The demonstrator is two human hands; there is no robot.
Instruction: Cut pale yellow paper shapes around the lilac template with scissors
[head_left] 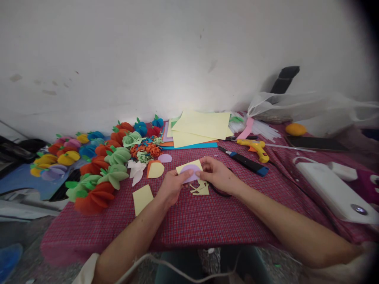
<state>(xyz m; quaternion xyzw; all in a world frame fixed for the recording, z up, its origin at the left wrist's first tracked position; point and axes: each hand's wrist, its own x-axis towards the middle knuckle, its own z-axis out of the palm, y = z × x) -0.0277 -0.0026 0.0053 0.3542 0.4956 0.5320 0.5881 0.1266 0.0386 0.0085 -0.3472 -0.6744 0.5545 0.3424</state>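
Between both hands is a pale yellow paper rectangle (197,163) with a lilac half-round paper piece (191,173) lying flat on it. My left hand (173,184) pinches the two papers at their left side, thumb on the lilac piece. My right hand (219,175) grips their right side, fingertips at the edge. Thin yellow paper scraps (200,188) lie on the cloth just below. To the left are a stack of half-round yellow and orange cutouts (155,170), another lilac cutout (165,158) and a yellow paper rectangle (142,200).
Several paper pumpkins (96,198) fill the table's left side. Yellow and coloured sheets (201,126) lie at the back. On the right are a box cutter (247,161), a yellow glue gun (254,149), glue sticks (265,129) and a white power bank (334,191).
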